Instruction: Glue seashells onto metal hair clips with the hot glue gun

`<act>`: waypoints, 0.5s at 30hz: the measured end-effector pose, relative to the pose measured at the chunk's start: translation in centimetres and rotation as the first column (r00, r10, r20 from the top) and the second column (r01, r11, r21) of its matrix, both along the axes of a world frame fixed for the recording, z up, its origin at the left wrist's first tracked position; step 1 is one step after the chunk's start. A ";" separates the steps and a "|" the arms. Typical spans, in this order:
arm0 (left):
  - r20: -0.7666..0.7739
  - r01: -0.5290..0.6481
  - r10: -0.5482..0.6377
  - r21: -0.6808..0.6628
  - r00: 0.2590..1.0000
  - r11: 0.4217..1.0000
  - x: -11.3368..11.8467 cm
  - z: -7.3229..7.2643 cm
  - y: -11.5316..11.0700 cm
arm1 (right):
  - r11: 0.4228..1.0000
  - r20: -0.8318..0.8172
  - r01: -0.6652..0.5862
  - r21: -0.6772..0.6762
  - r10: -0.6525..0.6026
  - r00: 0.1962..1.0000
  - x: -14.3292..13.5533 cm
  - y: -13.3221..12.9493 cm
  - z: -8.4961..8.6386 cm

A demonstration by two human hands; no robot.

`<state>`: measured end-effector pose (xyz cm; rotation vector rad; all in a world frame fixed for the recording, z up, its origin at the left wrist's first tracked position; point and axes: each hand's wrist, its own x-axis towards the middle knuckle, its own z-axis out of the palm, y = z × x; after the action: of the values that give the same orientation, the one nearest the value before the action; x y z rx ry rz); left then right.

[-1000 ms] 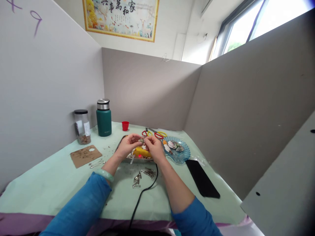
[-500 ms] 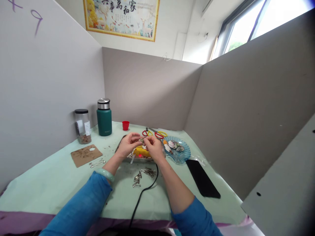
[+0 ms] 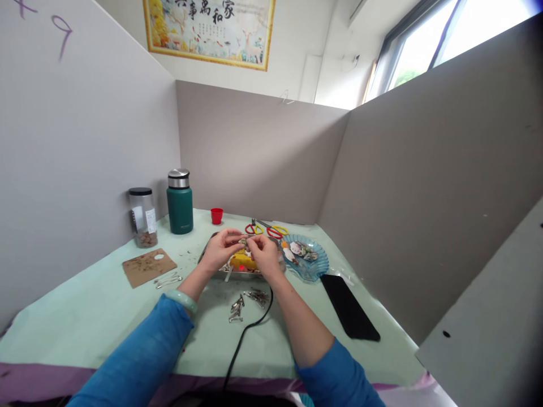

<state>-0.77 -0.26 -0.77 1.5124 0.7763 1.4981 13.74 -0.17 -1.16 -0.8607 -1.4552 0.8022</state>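
My left hand (image 3: 221,249) and my right hand (image 3: 263,253) meet above a metal tray (image 3: 250,276). Between their fingertips they pinch one small greenish item (image 3: 243,242), too small to make out well. Below the hands, a yellow tool (image 3: 242,260) with a red light lies in the tray among small bits. A black cord (image 3: 250,327) runs from the tray to the front edge. Metal clips (image 3: 237,308) lie in two small heaps in front of the tray. Right of my right hand, a blue scalloped plate (image 3: 324,261) holds small decorated pieces.
A green flask (image 3: 180,209), a clear jar (image 3: 143,220) and a red cup (image 3: 216,216) stand behind at left. Brown card (image 3: 146,268) lies at left, scissors (image 3: 275,230) behind the tray, a black slab (image 3: 350,308) at right. Grey partitions enclose the table.
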 end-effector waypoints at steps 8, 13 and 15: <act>0.002 0.003 -0.003 -0.004 1.000 1.000 0.0 0.1 0.0 | 0.999 0.020 0.018 0.028 -0.019 1.000 -0.1 0.0 0.0; 0.011 -0.002 0.002 -0.009 1.000 1.000 0.0 0.1 0.0 | 1.000 0.008 0.005 0.002 -0.005 1.000 -0.1 0.0 0.0; 0.008 -0.007 0.007 -0.005 1.000 1.000 0.0 0.0 0.0 | 1.000 0.007 0.012 0.008 -0.013 1.000 -0.2 0.0 0.0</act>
<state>-0.75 -0.23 -0.76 1.5003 0.7805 1.5055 13.58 -0.19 -1.18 -0.8669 -1.4573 0.7842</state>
